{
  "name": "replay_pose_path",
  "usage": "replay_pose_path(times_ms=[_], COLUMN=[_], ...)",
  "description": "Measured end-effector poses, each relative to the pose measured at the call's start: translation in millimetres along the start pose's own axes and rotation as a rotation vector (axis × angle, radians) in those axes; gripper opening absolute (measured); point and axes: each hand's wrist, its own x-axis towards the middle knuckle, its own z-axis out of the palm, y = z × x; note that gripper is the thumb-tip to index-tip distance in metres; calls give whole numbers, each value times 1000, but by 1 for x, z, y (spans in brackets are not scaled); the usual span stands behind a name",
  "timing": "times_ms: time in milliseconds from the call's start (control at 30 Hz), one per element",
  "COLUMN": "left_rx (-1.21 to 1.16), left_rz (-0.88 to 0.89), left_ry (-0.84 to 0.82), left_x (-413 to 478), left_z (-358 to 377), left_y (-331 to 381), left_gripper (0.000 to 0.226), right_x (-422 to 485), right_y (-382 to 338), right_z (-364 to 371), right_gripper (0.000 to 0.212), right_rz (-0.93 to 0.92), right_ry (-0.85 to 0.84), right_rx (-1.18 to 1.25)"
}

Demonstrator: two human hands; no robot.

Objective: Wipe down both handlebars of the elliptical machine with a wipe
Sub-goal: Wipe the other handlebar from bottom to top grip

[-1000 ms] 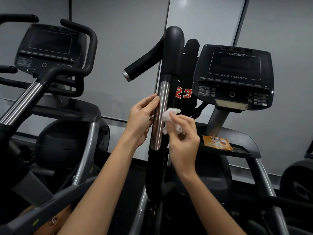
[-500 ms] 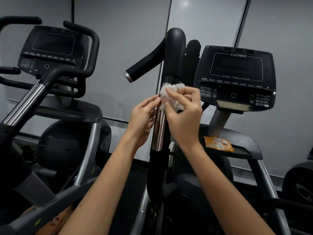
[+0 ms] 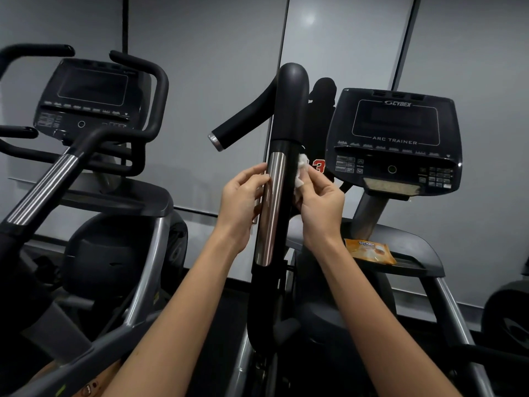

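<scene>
A tall black handlebar (image 3: pixel 290 110) with a polished steel sleeve (image 3: pixel 272 207) rises in the middle of the view. My right hand (image 3: pixel 322 202) pinches a crumpled white wipe (image 3: pixel 302 171) and presses it against the right side of the bar, near the top of the steel sleeve. My left hand (image 3: pixel 243 202) rests with loosely curled fingers on the left side of the steel sleeve, thumb tip touching it. A black side grip (image 3: pixel 240 124) with a silver end cap branches off to the left. No second handlebar of this machine can be made out.
The machine's console (image 3: pixel 396 138) sits right of the bar, with an orange wipes packet (image 3: pixel 369 250) on the shelf (image 3: pixel 418 253) below it. A second trainer with console (image 3: pixel 91 96) and handles (image 3: pixel 43 187) stands on the left. A grey wall is behind.
My right hand with the wipe moved from the front of the bar's upper steel sleeve round to its right side and slightly down. My left hand kept its place on the bar.
</scene>
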Motion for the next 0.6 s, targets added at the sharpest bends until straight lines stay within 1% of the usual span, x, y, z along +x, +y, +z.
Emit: replay_pose_path(times_ms=[67,133,200,267,300,333,400,467,600], left_rx=[-16,-28,-32,-46,-55,-61,-52,-33,-29], left_rz=[40,71,88,88,87,86,89,100,102], left_ry=[-5,-18,-24,-21,-18,-17,-18,-27,-44], left_x=[2,5,7,9,9,9,8,9,10], left_z=[2,2,3,3,3,3,3,1,-1], left_y=[2,4,6,6,6,6,3,2,2], left_gripper=[27,31,32,30,28,26,23,23,25], right_x=[3,8,9,2,-2,-8,-20,-26,2], right_y=[-3,-6,-8,-2,5,12,26,32,11], right_z=[1,6,10,10,7,4,-5,-11,0], right_gripper=[12,15,17,18,19,20,22,23,22], right_rz=[-71,-206,-411,-662,-756,-808,-859,-895,-860], right_ry=[30,73,87,53,28,8,-19,-33,1], right_rx=[-54,-138,-272,-469,-557,-628,-716,-743,-658])
